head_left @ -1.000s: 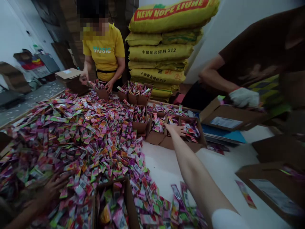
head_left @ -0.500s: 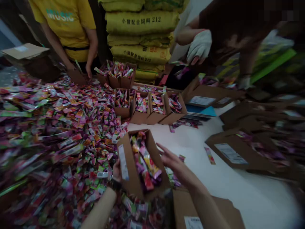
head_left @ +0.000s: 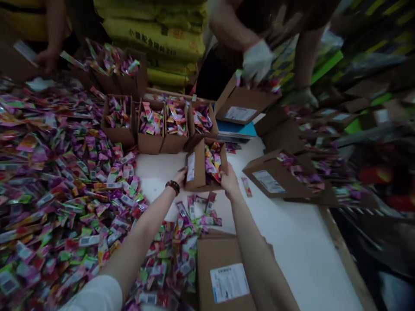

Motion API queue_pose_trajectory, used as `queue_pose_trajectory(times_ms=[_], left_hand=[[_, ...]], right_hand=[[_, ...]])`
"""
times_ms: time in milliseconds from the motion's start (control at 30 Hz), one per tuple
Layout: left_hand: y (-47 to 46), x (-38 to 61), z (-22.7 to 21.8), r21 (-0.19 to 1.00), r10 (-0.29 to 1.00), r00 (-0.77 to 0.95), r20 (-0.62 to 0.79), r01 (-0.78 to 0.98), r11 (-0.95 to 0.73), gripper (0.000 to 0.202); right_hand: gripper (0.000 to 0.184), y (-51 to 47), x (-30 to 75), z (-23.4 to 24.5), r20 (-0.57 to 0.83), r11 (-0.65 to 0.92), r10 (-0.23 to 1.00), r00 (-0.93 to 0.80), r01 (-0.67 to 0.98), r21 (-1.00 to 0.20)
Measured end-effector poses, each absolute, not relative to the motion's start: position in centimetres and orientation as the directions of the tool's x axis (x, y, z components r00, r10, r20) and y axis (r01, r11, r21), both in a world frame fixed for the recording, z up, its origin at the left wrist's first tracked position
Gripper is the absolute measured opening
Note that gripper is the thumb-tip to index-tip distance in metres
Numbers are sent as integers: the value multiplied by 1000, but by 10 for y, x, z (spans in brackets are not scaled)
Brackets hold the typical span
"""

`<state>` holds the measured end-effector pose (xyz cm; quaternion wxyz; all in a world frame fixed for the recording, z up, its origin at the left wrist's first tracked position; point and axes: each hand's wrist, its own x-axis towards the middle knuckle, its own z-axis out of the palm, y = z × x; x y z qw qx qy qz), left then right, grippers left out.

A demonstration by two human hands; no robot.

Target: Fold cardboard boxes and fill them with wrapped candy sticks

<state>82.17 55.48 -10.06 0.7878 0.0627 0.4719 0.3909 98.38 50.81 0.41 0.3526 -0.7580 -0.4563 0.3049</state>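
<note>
Two hands now hold the open carton (head_left: 196, 175) of wrapped sachets (head_left: 212, 163), where half a second ago your right hand was spread and apart from it; the carton has also travelled from nearer you toward the far edge of the table (head_left: 301, 233), so its weight looks steadied from both sides. Your left hand (head_left: 180, 176) grips the left wall's near end, your right hand (head_left: 228, 181) pinches the right wall near the rim, some fingers hidden. The carton sits just in front of the right end of the carton row (head_left: 151, 143); whether they touch, you cannot tell. White tabletop shows to its left, up to the heap (head_left: 81, 181) covering the table's left side, and more runs toward the right edge. Closer on the right, a loose sachet (head_left: 247, 187) and a labelled box (head_left: 267, 181) narrow the room, and a larger box (head_left: 207, 263) lies under your right forearm.
</note>
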Motion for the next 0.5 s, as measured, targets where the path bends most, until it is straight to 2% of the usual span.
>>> queue_pose_trajectory(times_ms=[100, 200, 300, 367, 433, 500], left_hand=[[561, 819, -96, 604, 706, 52, -707, -476, 640, 38], [533, 801, -78, 766, 784, -104, -612, -323, 555, 57], [457, 776, -56, 891, 888, -101, -449, -127, 436, 45], [385, 764, -45, 887, 890, -3, -455, -94, 453, 31], [310, 765, -39, 802, 813, 110, -572, -131, 583, 25], [247, 782, -34, 680, 699, 215, -682, -165, 714, 38]], right_hand=[[56, 529, 976, -6, -124, -336, 909, 399, 522, -784], [53, 548, 968, -5, -59, -233, 938, 341, 495, -837], [64, 510, 994, -4, 29, -175, 915, 403, 460, -870], [70, 436, 1027, -5, 54, -254, 855, 516, 506, -824], [79, 337, 1059, -9, 19, -484, 724, 689, 528, -698], [86, 244, 1082, -17, -169, -685, 669, 724, 510, -520]])
